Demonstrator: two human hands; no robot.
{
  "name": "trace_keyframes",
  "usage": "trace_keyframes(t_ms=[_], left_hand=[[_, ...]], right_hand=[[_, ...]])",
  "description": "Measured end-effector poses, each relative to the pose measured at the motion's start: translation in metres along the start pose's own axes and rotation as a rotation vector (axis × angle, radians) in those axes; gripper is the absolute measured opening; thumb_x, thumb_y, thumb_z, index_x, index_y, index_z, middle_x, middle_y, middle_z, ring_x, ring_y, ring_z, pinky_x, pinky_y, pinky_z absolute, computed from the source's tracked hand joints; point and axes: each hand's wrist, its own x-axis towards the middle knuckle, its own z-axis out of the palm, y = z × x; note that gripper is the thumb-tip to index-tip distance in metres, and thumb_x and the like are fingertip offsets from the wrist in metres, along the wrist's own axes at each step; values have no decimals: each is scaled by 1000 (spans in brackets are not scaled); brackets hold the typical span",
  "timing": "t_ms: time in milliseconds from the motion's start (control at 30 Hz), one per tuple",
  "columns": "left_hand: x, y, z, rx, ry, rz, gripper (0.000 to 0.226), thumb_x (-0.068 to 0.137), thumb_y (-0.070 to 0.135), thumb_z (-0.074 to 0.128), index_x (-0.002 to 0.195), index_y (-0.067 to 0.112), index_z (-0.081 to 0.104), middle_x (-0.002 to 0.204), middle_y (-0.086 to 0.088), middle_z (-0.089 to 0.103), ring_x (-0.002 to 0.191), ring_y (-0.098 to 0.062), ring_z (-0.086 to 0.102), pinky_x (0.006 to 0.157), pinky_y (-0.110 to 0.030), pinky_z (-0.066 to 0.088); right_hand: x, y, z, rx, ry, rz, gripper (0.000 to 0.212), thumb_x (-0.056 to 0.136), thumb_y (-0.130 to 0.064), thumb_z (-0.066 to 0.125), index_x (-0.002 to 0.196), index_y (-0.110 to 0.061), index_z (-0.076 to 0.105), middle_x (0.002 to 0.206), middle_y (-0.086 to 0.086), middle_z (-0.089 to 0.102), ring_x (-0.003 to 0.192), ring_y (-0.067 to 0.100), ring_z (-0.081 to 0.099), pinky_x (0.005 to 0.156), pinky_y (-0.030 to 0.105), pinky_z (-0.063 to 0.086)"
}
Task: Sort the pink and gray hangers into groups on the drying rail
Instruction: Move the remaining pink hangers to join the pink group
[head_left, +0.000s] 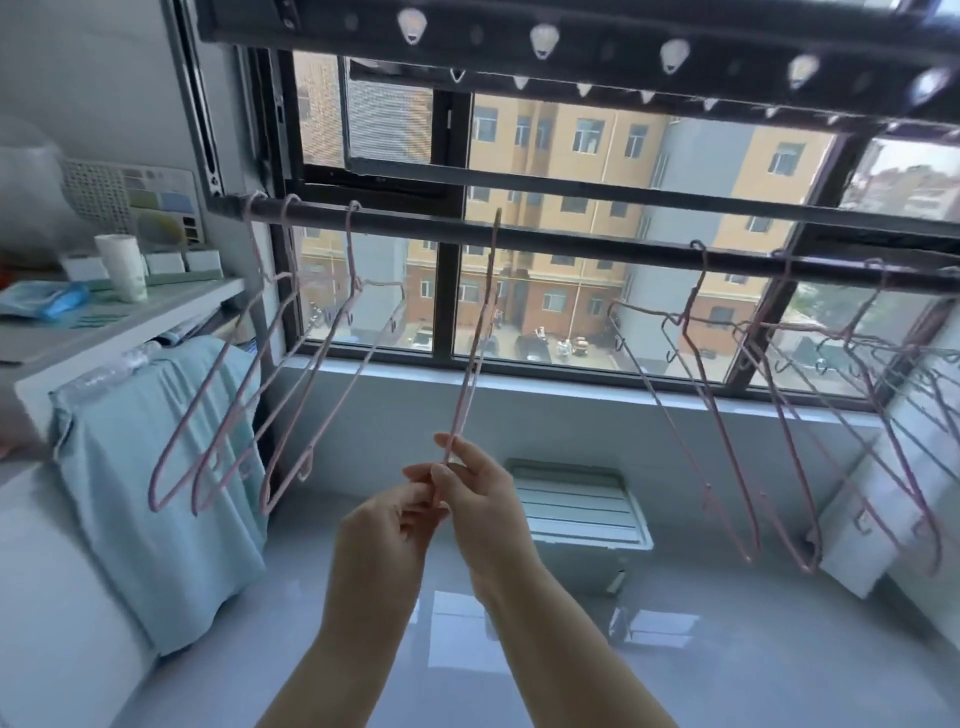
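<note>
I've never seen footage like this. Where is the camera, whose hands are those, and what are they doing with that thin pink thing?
No machine here: a camera worn on a person's head looks forward and down at their own hands. The right hand pinches the lower end of a pink hanger, seen edge-on, with its hook up at the dark drying rail. The left hand meets it there; whether it grips too is unclear. Three more pink hangers hang at the rail's left end; a mixed pink and gray bunch hangs at the right.
</note>
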Motion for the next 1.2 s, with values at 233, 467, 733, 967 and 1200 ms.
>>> trace_keyframes(t_ms=[233,467,733,967,1200], left_hand=[[-12,30,45,-98,-155,101,25,78,14,67,74,39,67,74,24,70,67,6,66,63,-6,48],[-21,45,75,-145,-200,115,9,76,17,69,80,24,73,69,21,70,66,7,65,62,-4,47],[-27,46,77,-127,-182,107,9,74,15,71,81,22,73,64,27,67,65,8,65,60,-2,45],[-31,42,76,-111,-196,75,10,80,13,66,83,20,72,72,12,72,67,2,66,64,-14,52],[-33,38,71,-77,-195,70,14,81,11,65,89,20,71,78,11,71,70,2,66,68,-15,53]], right_hand=[[-21,-10,-56,-29,149,-66,30,91,-1,48,115,-16,55,65,-8,72,62,0,64,58,10,47],[-33,-20,-89,-51,206,-65,29,90,0,48,110,-19,56,63,-6,70,60,2,63,56,11,47],[-38,-22,-93,-51,157,-42,28,91,1,47,110,-17,57,62,-7,69,58,2,63,56,10,47],[-40,-23,-87,-26,162,-6,27,92,1,44,103,-19,57,67,2,66,54,3,61,53,11,47],[-43,-24,-80,-12,160,25,29,93,2,42,116,-10,54,69,6,63,51,3,61,50,13,48]])
